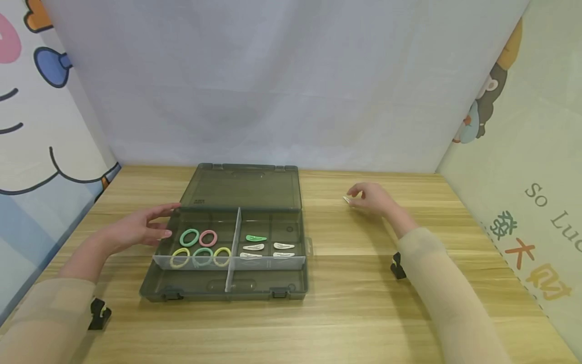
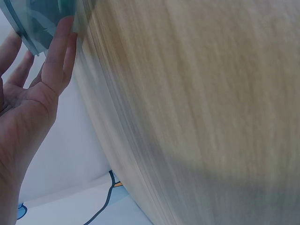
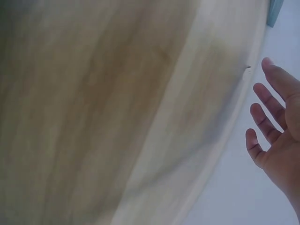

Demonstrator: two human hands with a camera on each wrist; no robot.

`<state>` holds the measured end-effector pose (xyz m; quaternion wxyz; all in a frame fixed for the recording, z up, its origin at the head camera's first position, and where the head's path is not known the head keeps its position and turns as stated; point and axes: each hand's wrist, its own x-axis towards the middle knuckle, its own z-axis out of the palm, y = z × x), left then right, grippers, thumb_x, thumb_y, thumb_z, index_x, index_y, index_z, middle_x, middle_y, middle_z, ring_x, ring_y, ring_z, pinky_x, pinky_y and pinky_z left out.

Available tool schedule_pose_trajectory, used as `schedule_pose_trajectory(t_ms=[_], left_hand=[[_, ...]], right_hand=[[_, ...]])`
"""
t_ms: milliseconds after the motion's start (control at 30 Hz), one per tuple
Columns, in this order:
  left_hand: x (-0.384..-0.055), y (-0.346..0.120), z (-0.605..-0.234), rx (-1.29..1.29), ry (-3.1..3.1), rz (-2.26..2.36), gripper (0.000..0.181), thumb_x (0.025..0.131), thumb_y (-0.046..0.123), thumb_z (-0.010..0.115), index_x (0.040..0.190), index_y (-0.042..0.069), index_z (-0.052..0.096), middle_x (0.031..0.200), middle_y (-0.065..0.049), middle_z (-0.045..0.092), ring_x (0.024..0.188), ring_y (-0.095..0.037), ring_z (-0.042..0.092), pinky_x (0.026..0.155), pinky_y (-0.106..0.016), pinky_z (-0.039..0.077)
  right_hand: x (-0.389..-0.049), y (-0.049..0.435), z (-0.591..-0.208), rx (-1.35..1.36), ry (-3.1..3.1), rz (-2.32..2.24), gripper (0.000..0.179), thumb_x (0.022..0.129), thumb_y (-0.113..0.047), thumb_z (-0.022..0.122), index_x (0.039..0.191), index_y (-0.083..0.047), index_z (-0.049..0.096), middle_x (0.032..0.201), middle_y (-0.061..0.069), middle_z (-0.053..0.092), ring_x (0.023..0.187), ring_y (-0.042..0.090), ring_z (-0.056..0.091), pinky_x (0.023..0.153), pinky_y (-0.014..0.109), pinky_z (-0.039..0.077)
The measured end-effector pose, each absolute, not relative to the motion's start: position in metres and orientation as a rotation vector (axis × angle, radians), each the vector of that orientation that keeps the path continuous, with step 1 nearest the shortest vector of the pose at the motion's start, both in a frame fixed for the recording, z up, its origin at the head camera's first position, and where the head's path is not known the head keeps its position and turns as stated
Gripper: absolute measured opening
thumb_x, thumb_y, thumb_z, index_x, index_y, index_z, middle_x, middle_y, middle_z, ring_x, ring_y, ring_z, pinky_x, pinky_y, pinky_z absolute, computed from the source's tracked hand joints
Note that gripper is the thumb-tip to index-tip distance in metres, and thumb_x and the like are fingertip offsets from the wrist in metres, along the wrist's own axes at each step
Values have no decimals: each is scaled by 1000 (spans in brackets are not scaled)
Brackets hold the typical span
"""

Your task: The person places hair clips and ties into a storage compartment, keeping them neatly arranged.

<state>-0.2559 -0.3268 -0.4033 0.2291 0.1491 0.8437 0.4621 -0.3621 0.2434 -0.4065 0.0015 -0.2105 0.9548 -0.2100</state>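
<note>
A grey see-through divided box (image 1: pixel 191 298) lies with its lid (image 1: pixel 250 189) folded back. Hair ties in green, pink and yellow, such as the pink hair tie (image 1: pixel 208 238), are in its larger left compartment. A green hair clip (image 1: pixel 256 238) and several white ones lie in the larger right compartment. My left hand (image 1: pixel 132 232) is at the box's left side, fingers extended, fingertips right at its edge. To the right, my right hand (image 1: pixel 370 197) reaches low over the table with fingers apart, and a white hair clip (image 1: pixel 346 199) lies right by its fingertips.
The wooden table (image 1: pixel 345 313) carries the box left of centre. A pale cloth wall (image 1: pixel 300 91) stands along the back edge. Printed cloths rise at both sides, the right cloth (image 1: pixel 523 167) bearing lettering. Black mounts are strapped at both wrists.
</note>
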Motion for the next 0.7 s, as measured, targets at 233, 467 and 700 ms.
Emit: schedule_pose_trajectory(t_ms=[233, 467, 700], left_hand=[[-254, -328, -402, 407, 2321, 1277, 79, 93, 22, 60, 153, 17, 9, 155, -26, 1, 130, -52, 32, 93, -52, 47], [-256, -328, -404, 409, 2315, 1285, 78, 93, 20, 60, 153, 17, 10, 155, -26, 2, 130, -52, 32, 93, -52, 47], [-256, -328, -403, 414, 2325, 1281, 79, 93, 21, 60, 153, 16, 10, 155, -27, 2, 129, -52, 34, 93, -53, 47]], right_hand=[[-369, 240, -415, -627, 2976, -639, 33, 82, -17, 73, 110, -2, 66, 104, 14, 66, 83, 23, 56, 74, 37, 47], [-373, 241, -419, -612, 2964, -627, 31, 84, -18, 71, 109, -1, 67, 106, 15, 66, 92, 28, 59, 83, 43, 48], [-373, 238, -419, -615, 2958, -651, 21, 86, -16, 69, 103, -3, 69, 97, 11, 68, 90, 25, 60, 85, 42, 49]])
